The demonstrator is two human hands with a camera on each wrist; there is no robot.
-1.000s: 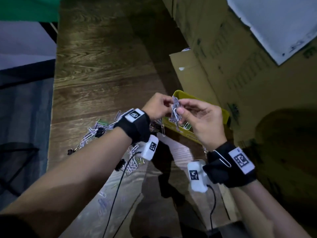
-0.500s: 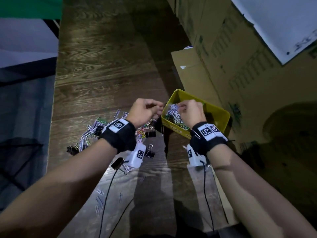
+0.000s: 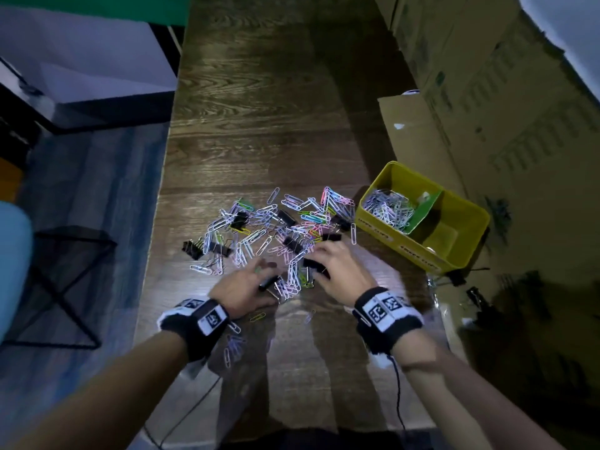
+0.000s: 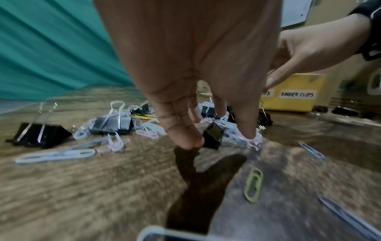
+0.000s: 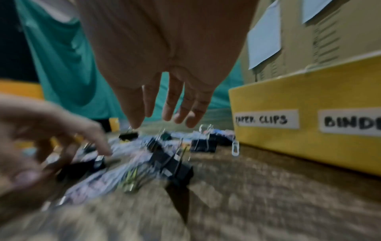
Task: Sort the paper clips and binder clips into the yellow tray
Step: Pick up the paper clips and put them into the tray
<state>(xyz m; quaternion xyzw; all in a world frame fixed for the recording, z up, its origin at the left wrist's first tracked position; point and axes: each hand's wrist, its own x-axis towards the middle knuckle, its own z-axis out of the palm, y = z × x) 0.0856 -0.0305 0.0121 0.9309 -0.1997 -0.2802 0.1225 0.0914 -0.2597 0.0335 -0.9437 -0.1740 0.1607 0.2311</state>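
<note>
Both hands are down at the pile of clips on the table. The left hand has loose fingers right by a black binder clip; whether it holds it, I cannot tell. The right hand is spread, holding nothing. The yellow tray sits just right of the pile. Best to pick one kind only and match the tray's labels.

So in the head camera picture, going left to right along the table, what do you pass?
Black binder clip at the pile's left edge → left hand → right hand → yellow tray → cardboard boxes.
</note>
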